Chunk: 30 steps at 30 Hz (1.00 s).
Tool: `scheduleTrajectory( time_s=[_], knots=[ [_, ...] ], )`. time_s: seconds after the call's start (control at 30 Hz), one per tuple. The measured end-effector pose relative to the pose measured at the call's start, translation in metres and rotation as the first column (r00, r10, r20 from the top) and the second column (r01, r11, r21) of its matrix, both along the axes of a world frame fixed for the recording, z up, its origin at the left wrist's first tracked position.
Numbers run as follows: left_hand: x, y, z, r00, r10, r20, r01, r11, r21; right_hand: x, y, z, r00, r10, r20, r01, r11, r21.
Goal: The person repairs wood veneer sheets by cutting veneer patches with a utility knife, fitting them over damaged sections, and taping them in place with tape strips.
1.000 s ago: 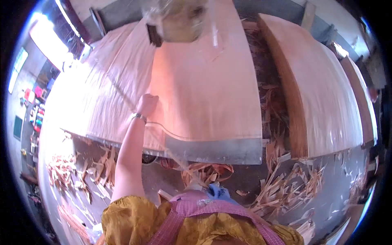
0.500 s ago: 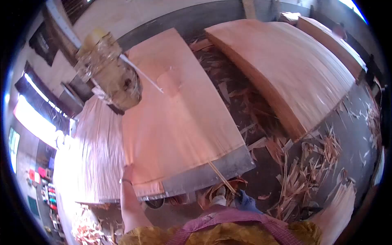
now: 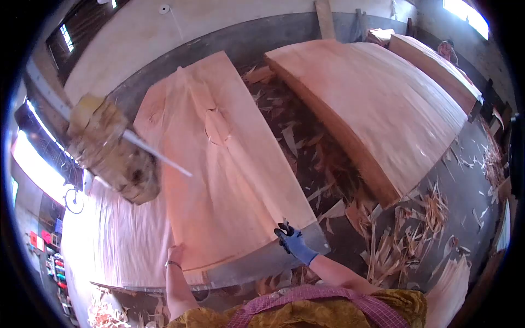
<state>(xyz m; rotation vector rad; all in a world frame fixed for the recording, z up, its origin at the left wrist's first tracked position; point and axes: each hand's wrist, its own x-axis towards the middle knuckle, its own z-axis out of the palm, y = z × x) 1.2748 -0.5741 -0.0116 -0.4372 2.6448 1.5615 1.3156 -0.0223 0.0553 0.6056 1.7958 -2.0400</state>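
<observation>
A wide, thin sheet of wood veneer (image 3: 235, 191) lies over a stack in front of me, with a hole and folds near its middle. My left hand (image 3: 175, 255), bare with a band at the wrist, has its fingers closed on the sheet's near left edge. My right hand (image 3: 291, 240), in a blue glove with dark fingertips, is at the near right edge. Its fingers are curled against the veneer, where a long crease ends. A grey strip of the surface beneath (image 3: 246, 269) shows along the front.
A bulky tape-wrapped object (image 3: 112, 150) with a white rod (image 3: 158, 154) hangs at the left. Another tall veneer stack (image 3: 372, 109) stands at the right. Veneer scraps (image 3: 407, 229) litter the floor. A person (image 3: 447, 52) is at the far right.
My right hand has come up from my waist to the sheet's front edge, and the stick it held is out of sight. The sheet shows new folds. My left hand stays at the left edge.
</observation>
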Motion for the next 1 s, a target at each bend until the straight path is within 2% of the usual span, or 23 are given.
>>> scheduleTrajectory(
  time_s=[0.03, 0.1, 0.17, 0.2, 0.23, 0.27, 0.37, 0.47, 0.53, 0.57, 0.67, 0.77, 0.87, 0.97, 1.0],
  knots=[
    [-0.014, 0.013, -0.006, 0.998, -0.045, -0.042, 0.044, 0.999, -0.026, -0.003, 0.013, 0.005, 0.999, -0.038, 0.007, 0.038, 0.995, -0.091],
    [-0.033, 0.052, -0.02, 1.0, 0.007, -0.026, -0.007, 1.0, -0.023, -0.004, 0.048, 0.014, 0.994, -0.106, 0.033, 0.111, 0.958, -0.263],
    [-0.054, 0.117, -0.018, 0.976, 0.199, 0.094, -0.2, 0.98, 0.01, -0.006, 0.1, 0.024, 0.992, -0.099, 0.076, 0.121, 0.915, -0.386],
    [-0.067, 0.13, -0.03, 0.997, 0.062, 0.042, -0.061, 0.998, -0.021, -0.007, 0.132, 0.033, 0.991, -0.094, 0.1, 0.129, 0.886, -0.445],
    [-0.073, 0.163, -0.024, 0.996, 0.064, 0.067, -0.066, 0.998, 0.021, -0.004, 0.163, 0.049, 0.991, -0.113, 0.066, 0.131, 0.897, -0.422],
    [-0.081, 0.2, -0.018, 0.992, 0.061, 0.114, -0.072, 0.993, 0.094, -0.005, 0.198, 0.041, 0.993, -0.113, 0.02, 0.109, 0.886, -0.451],
    [-0.092, 0.326, 0.01, 0.978, 0.032, 0.206, -0.09, 0.956, 0.28, 0.007, 0.308, 0.052, 0.977, -0.198, 0.073, 0.211, 0.903, -0.375],
    [-0.082, 0.474, 0.061, 0.989, 0.026, 0.148, -0.076, 0.937, 0.341, 0.019, 0.419, 0.063, 0.961, -0.272, 0.052, 0.274, 0.912, -0.306],
    [-0.095, 0.551, 0.05, 0.991, 0.003, 0.135, -0.062, 0.897, 0.437, 0.027, 0.488, 0.071, 0.95, -0.306, 0.07, 0.313, 0.923, -0.222],
    [-0.1, 0.585, 0.042, 0.991, -0.01, 0.132, -0.055, 0.872, 0.486, 0.031, 0.521, 0.077, 0.953, -0.304, 0.018, 0.296, 0.913, -0.279],
    [-0.121, 0.695, 0.05, 0.962, -0.157, 0.223, 0.08, 0.944, 0.32, 0.028, 0.618, 0.078, 0.945, -0.327, -0.033, 0.319, 0.936, -0.147],
    [-0.148, 0.788, 0.031, 0.97, -0.176, 0.169, 0.121, 0.948, 0.296, 0.014, 0.703, 0.089, 0.931, -0.363, -0.037, 0.354, 0.924, -0.146],
    [-0.177, 0.886, 0.017, 0.984, -0.163, 0.066, 0.116, 0.885, 0.451, -0.009, 0.79, 0.085, 0.926, -0.372, -0.061, 0.367, 0.927, -0.082],
    [-0.202, 0.983, 0.034, 0.966, -0.24, 0.092, 0.162, 0.847, 0.506, -0.04, 0.874, 0.089, 0.932, -0.346, -0.107, 0.346, 0.938, -0.022],
    [-0.225, 1.011, 0.024, 0.964, -0.246, 0.101, 0.162, 0.845, 0.51, -0.054, 0.904, 0.092, 0.925, -0.366, -0.1, 0.369, 0.929, 0.011]
  ],
)
